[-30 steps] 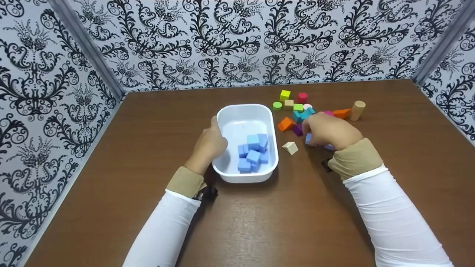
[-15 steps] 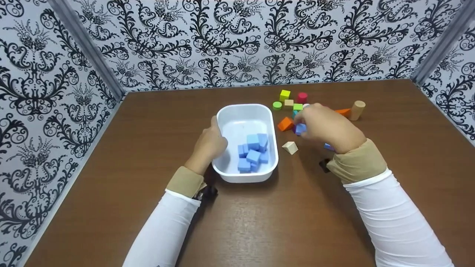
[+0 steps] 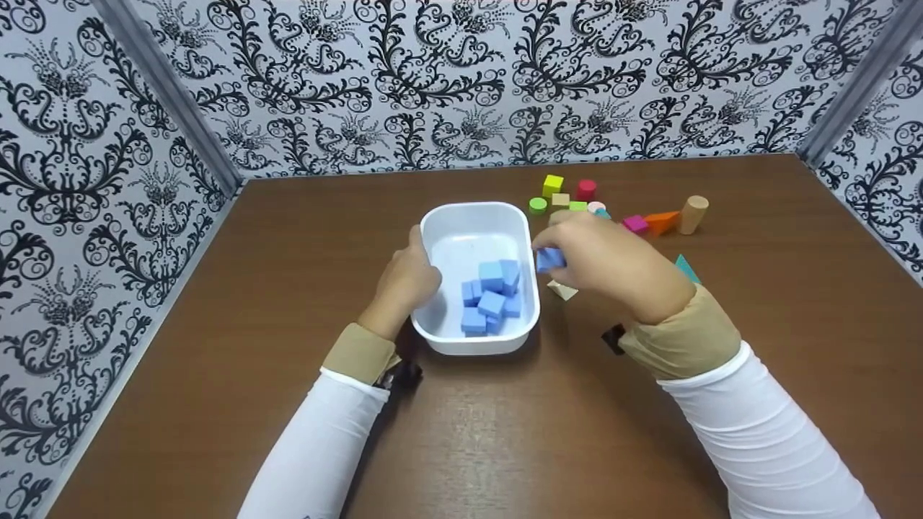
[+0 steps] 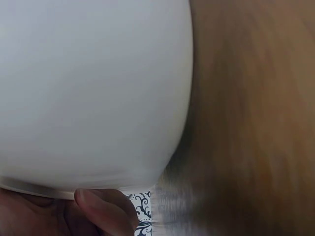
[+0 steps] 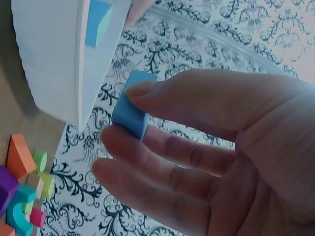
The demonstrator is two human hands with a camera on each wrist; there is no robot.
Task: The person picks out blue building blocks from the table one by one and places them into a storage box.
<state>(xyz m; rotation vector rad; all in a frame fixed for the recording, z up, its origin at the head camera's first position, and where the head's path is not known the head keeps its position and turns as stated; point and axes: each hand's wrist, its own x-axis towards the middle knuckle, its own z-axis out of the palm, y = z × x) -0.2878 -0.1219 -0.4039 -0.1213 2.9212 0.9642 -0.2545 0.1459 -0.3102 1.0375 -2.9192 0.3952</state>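
A white plastic tub (image 3: 476,347) stands on the table with several blue blocks (image 3: 492,303) in its near half. My left hand (image 3: 406,285) grips the tub's left rim; in the left wrist view its fingertips (image 4: 106,209) curl at the rim beside the tub's wall. Just off the tub's right rim, my right hand (image 3: 602,259) pinches a blue block (image 3: 550,259) above the table. The right wrist view has this blue block (image 5: 134,105) between thumb and fingers, with the lower fingers loosely bent. A cream triangular block (image 3: 562,290) lies below the right hand, partly covered.
Behind the right hand lie loose blocks, among them a yellow cube (image 3: 553,184), a red cylinder (image 3: 586,189), an orange wedge (image 3: 662,222) and a magenta block (image 3: 635,225). A tall wooden cylinder (image 3: 694,215) stands at the right. Patterned walls (image 3: 476,86) border the table.
My right hand has lifted the blue block from the right and carried it left to beside the tub's rim. My left hand and the tub have stayed put.
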